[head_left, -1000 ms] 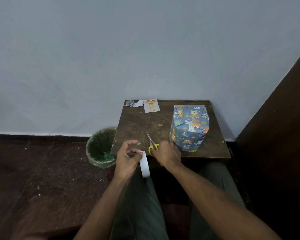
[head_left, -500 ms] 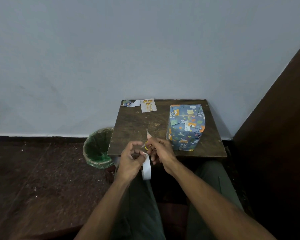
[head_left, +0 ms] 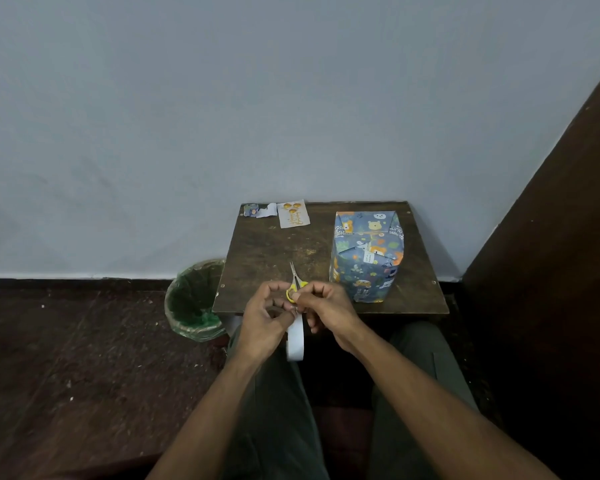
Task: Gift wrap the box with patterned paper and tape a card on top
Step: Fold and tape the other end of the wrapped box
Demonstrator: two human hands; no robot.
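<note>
Box point(head_left: 366, 256), already wrapped in patterned paper, stands upright on the right half of the small table point(head_left: 267, 251).
The card point(head_left: 293, 213) lies well apart at the far edge. In front of the near edge, the left hand point(head_left: 265, 318) pinches the tape roll point(head_left: 296, 337) while the right hand point(head_left: 321, 306) grips the yellow scissors point(head_left: 294, 284). The cramped hold could let the cut strip curl and stick to itself.

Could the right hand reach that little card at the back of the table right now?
Probably not at once: the right hand holds the yellow scissors, so it is busy. The path over the table to the card looks bare, though.
</note>
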